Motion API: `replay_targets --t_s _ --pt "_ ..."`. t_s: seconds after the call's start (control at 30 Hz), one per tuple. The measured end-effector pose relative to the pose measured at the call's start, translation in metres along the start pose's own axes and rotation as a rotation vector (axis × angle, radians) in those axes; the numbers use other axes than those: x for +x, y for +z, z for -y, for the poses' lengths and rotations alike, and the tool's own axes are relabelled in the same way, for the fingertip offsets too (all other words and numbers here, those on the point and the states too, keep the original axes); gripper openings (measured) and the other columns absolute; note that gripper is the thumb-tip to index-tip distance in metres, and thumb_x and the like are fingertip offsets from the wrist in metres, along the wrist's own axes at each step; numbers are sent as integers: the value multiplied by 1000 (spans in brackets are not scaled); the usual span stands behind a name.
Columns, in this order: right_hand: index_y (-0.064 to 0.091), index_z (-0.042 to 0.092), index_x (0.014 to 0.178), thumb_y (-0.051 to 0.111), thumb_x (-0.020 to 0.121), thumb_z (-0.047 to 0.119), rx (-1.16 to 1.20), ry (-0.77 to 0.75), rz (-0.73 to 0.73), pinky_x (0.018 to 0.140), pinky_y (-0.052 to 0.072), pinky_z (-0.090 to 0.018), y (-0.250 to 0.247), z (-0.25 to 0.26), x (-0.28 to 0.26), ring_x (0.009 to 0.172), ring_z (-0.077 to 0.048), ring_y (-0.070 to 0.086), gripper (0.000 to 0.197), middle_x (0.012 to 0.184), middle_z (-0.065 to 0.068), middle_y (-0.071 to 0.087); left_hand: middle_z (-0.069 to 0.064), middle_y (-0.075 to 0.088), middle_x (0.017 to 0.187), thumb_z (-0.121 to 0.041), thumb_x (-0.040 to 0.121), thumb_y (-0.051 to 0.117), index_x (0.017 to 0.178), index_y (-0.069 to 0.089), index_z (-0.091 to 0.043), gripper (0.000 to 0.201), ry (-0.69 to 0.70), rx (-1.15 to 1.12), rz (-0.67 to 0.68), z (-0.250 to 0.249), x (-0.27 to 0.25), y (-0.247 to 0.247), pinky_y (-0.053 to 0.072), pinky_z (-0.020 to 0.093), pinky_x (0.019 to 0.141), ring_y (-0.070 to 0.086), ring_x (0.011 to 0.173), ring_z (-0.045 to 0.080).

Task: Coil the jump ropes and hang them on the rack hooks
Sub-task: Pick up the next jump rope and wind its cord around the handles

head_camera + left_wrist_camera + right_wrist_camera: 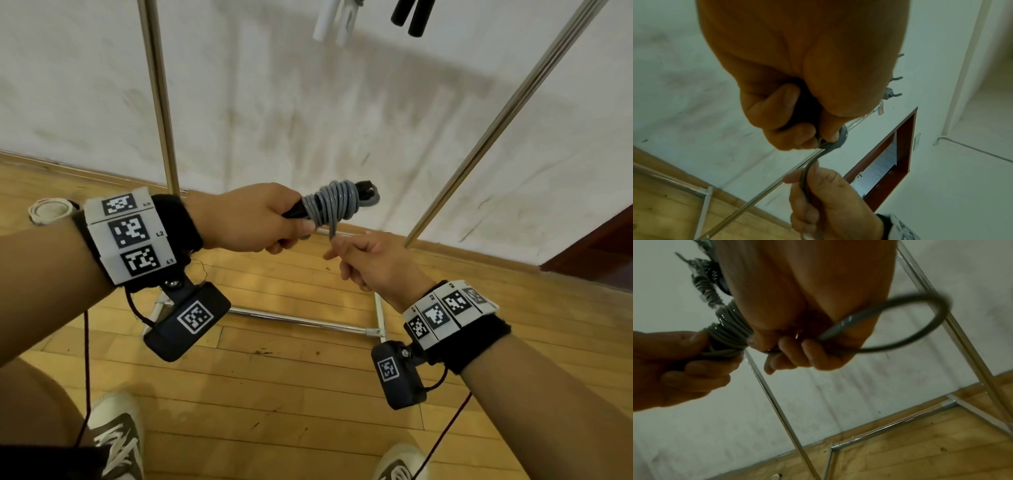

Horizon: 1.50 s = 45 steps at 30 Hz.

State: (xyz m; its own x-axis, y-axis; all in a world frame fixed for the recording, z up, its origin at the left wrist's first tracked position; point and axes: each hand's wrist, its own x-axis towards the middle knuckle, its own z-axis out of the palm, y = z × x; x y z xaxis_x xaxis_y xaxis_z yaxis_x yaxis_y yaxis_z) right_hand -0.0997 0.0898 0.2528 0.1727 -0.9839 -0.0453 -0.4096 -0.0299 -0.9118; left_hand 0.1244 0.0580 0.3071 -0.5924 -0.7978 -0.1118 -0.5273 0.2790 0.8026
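My left hand grips the black handles of a grey jump rope, whose cord is wound in tight turns around them. A short strand drops from the coil into my right hand, which pinches it just below. In the right wrist view the right hand holds a free loop of the grey rope that curls out to the right. In the left wrist view the left hand clamps the handles and the rope runs down into the right hand.
A chrome rack stands in front of me with upright poles and a base bar on the wooden floor. White handles and black handles hang at the top. A tape roll lies on the floor at left.
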Motion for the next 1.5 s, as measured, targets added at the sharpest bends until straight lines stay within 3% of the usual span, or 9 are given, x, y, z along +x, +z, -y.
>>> replay_targets --t_s 0.17,0.37,0.5,0.63,0.9,1.03,1.17,1.27,1.5 --pt "69 11 90 51 100 9 -94 -121 126 57 44 -23 2 -7 -2 55 -9 50 21 70 11 67 -3 54 65 -20 102 52 95 57 -4 18 34 -24 181 -3 -6 2 40 20 49 48 53 9" --pt "61 18 85 62 91 9 -148 -8 188 49 43 -23 -10 -13 -2 56 -13 55 11 67 2 63 -4 53 65 -14 103 50 87 55 -11 17 94 -23 416 -2 -11 5 43 19 56 48 55 9" --pt "51 39 70 68 83 2 -508 -82 201 62 45 -18 -25 -16 4 62 4 52 43 65 18 57 -4 54 67 -15 102 51 83 54 -21 21 75 30 500 0 -9 12 46 25 63 51 59 11" --pt "64 21 88 63 92 30 -615 -88 276 70 57 -37 -24 -9 9 75 -19 66 10 82 0 69 -4 56 69 -22 101 54 85 55 -18 17 13 163 529 7 -5 24 47 22 61 53 61 9" --pt "64 24 90 60 95 36 -652 -57 316 66 53 -24 -29 8 7 74 -5 65 13 77 7 69 -4 59 71 -35 100 53 82 54 -21 23 -46 412 554 15 5 43 46 22 58 52 58 7" --pt "61 20 86 56 97 33 -724 -134 263 56 37 -10 -17 19 6 58 4 50 19 63 11 52 0 56 74 -34 101 50 80 53 -20 25 -99 516 506 19 11 50 47 34 66 49 64 16" --pt "63 14 95 46 102 22 -649 -86 224 54 40 -19 -12 29 3 63 -10 54 20 71 7 60 2 57 72 -30 100 50 82 59 -13 27 -134 445 376 23 17 45 47 37 65 49 62 17" --pt "61 17 102 44 101 14 -433 -12 187 53 46 -20 -8 31 2 59 -1 60 18 73 7 64 9 65 78 -34 100 50 84 61 -12 29 -131 431 234 24 20 41 52 42 68 56 64 21" --pt "65 2 91 65 93 11 109 -37 -164 51 57 -31 -3 37 -4 69 -25 74 9 76 -13 72 -4 60 69 -26 100 54 83 58 -20 18 -113 4 -28 18 22 31 44 22 48 52 54 8"
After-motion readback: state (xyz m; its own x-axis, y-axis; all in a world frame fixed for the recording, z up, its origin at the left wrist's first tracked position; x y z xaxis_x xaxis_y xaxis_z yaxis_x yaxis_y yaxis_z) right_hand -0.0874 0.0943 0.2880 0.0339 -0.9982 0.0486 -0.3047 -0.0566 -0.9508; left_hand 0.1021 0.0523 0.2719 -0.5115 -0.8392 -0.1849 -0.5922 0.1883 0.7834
